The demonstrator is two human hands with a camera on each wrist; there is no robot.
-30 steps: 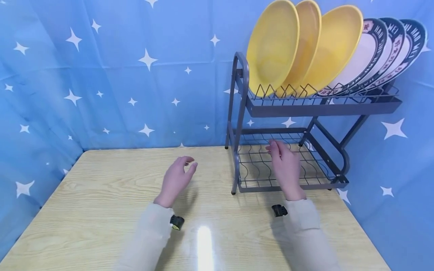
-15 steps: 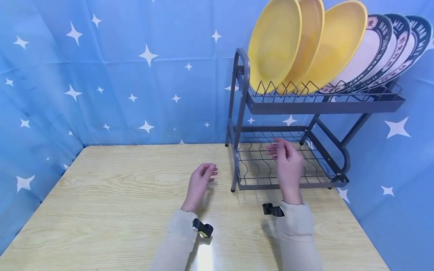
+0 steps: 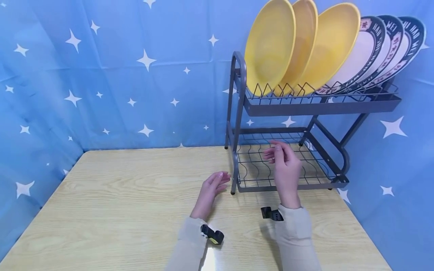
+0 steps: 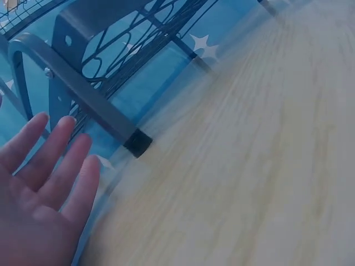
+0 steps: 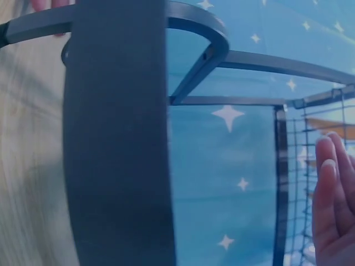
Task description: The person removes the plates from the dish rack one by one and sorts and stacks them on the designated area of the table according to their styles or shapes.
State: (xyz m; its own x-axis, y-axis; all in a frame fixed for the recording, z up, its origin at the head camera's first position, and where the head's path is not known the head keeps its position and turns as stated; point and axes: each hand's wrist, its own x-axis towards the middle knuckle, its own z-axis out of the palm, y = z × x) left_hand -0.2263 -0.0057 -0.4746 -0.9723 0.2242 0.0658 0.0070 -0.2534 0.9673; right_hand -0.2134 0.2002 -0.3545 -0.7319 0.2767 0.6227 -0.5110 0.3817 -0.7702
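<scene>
A dark grey two-tier dish rack (image 3: 322, 109) stands at the back right of the table. On its upper tier three yellow oval plates (image 3: 269, 49) and three white plates with dark lettered rims (image 3: 352, 56) lean side by side. My left hand (image 3: 211, 192) is beside the rack's front left leg, holding nothing; its loosely spread fingers (image 4: 69, 183) show in the left wrist view. My right hand (image 3: 287, 175), fingers relaxed and bare of any object, is in front of the lower tier (image 3: 257, 184). Whether either hand touches the rack cannot be told.
A light wood table (image 3: 112, 210) extends to the left and front. Behind it and along the sides hangs a blue curtain (image 3: 112, 86) with white stars. Each wrist wears a small black camera on a strap (image 3: 213, 234).
My left hand has moved right and toward me, nearing the rack's front left leg. The right hand stays in almost the same place, its fingers slightly more spread. Rack and plates have not moved.
</scene>
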